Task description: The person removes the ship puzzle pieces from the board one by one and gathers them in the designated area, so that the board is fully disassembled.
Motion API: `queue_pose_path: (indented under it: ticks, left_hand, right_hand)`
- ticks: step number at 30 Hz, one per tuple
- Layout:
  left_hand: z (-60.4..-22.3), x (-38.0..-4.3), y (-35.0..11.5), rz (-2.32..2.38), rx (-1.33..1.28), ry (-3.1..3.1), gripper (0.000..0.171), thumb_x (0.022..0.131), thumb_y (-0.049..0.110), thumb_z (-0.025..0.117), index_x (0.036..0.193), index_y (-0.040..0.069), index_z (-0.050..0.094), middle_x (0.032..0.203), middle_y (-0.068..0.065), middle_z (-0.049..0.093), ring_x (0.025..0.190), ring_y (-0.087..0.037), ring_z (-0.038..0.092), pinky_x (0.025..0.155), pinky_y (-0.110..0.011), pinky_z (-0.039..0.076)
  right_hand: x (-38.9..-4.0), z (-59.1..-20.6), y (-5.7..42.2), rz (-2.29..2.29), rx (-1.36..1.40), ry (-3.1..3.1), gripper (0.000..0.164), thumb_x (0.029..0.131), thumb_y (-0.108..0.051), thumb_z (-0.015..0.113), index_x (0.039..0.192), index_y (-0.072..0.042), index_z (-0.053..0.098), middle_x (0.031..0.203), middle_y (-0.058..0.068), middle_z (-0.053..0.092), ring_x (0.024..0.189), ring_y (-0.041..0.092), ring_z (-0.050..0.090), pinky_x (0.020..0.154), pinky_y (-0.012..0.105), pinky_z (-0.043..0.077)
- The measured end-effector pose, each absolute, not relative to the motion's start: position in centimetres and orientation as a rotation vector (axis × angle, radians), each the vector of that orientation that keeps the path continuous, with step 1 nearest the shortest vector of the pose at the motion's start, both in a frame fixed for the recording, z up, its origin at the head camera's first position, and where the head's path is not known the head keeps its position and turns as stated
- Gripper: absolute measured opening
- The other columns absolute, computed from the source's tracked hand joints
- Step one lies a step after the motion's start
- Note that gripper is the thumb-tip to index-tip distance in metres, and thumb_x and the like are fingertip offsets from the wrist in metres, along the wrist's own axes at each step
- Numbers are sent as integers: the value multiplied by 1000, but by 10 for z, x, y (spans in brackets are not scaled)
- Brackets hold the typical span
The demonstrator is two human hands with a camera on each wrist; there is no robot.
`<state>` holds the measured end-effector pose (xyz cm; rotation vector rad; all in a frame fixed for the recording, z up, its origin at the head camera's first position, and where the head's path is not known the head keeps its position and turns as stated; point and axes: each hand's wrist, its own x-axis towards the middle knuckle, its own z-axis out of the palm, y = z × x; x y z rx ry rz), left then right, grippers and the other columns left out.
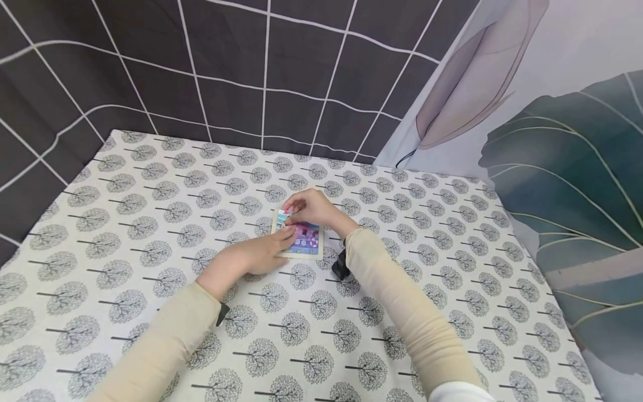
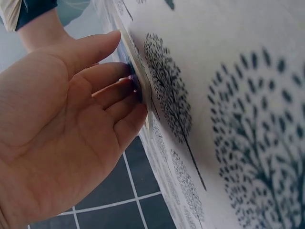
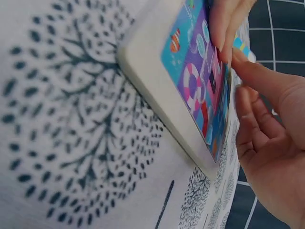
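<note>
My right hand point(image 1: 317, 207) pinched a colourful piece point(image 3: 242, 46) above the far left of the picture board point(image 3: 157, 86), my left hand point(image 1: 263, 252) loosely extended against its left side, board lying on tree-print cloth point(image 1: 306, 310).

Behind the tree-print tablecloth point(image 1: 311, 282) hangs a dark white-gridded curtain point(image 1: 231, 67); right of the tablecloth, a pale leaf-print curtain point(image 1: 557, 167). 1 black cord point(image 1: 406, 158) shows at the tablecloth's far edge.

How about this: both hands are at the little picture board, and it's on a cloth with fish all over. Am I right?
Not quite: the cloth is printed with trees, not fish, as the head view shows. The left hand and right hand are indeed both at the little picture board on it.
</note>
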<state>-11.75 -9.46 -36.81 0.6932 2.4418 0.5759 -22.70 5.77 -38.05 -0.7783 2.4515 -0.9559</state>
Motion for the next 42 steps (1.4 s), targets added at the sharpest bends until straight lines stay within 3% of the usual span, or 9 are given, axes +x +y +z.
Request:
queue_pose_path:
  ticks: [8, 13, 15, 19, 22, 29, 38, 42]
  left_hand:
    - [-364, -121, -92, 575, 687, 2429, 56, 98, 22, 42, 146, 1, 22, 155, -14, 6, 141, -34, 14, 116, -48, 14]
    - [-361, -122, -89, 569, 677, 2423, 56, 99, 23, 43, 146, 2, 23, 155, -13, 7, 141, -33, 15, 116, -48, 14]
    - [-361, -122, -88, 559, 667, 2422, 56, 99, 24, 43, 147, 3, 23, 155, -12, 7, 141, -34, 15, 116, -48, 14]
    - [-360, -123, -87, 526, 643, 2434, 56, 99, 24, 42, 147, 4, 22, 155, -13, 7, 140, -37, 16, 115, -50, 15]
    - [-359, -123, -87, 508, 620, 2454, 55, 99, 24, 41, 146, 3, 24, 155, -13, 8, 139, -38, 17, 115, -51, 15]
    - [-361, -121, -89, 494, 650, 2456, 54, 99, 22, 40, 145, 0, 25, 154, -15, 9, 140, -37, 16, 115, -50, 14]
    - [-360, -120, -86, 505, 653, 2445, 54, 99, 23, 39, 146, 0, 23, 154, -15, 8, 141, -35, 12, 115, -50, 12]
    - [-360, -121, -87, 522, 650, 2441, 54, 99, 23, 40, 145, 0, 24, 154, -15, 8, 141, -35, 13, 115, -50, 12]
  right_hand:
    - [-228, -385, 62, -989, -774, 2372, 14, 86, -5, 65, 99, -5, 62, 93, 7, 61, 90, 18, 62, 86, 21, 50]
    - [-226, -386, 68, -1102, -684, 2381, 15, 89, -8, 61, 104, -5, 63, 95, 7, 63, 96, 19, 64, 90, 26, 50]
    - [-225, -385, 71, -1137, -641, 2395, 17, 90, -10, 61, 106, -6, 64, 95, 6, 64, 91, 16, 65, 85, 24, 51]
    - [-225, -381, 78, -1195, -557, 2400, 18, 89, -12, 62, 107, -8, 64, 91, 5, 64, 69, 12, 58, 59, 20, 49]
    - [-226, -378, 82, -1222, -522, 2394, 19, 89, -11, 63, 107, -7, 64, 90, 6, 63, 65, 14, 56, 51, 21, 47]
    - [-224, -375, 98, -1212, -462, 2399, 20, 87, -8, 64, 106, -5, 65, 96, 7, 61, 87, 18, 62, 73, 26, 54]
    - [-222, -379, 123, -1201, -394, 2495, 18, 87, -15, 65, 105, -9, 66, 93, 3, 62, 86, 16, 60, 71, 26, 51]
    - [-221, -380, 132, -1221, -346, 2480, 19, 87, -14, 66, 106, -9, 65, 95, 4, 61, 90, 16, 60, 70, 28, 55]
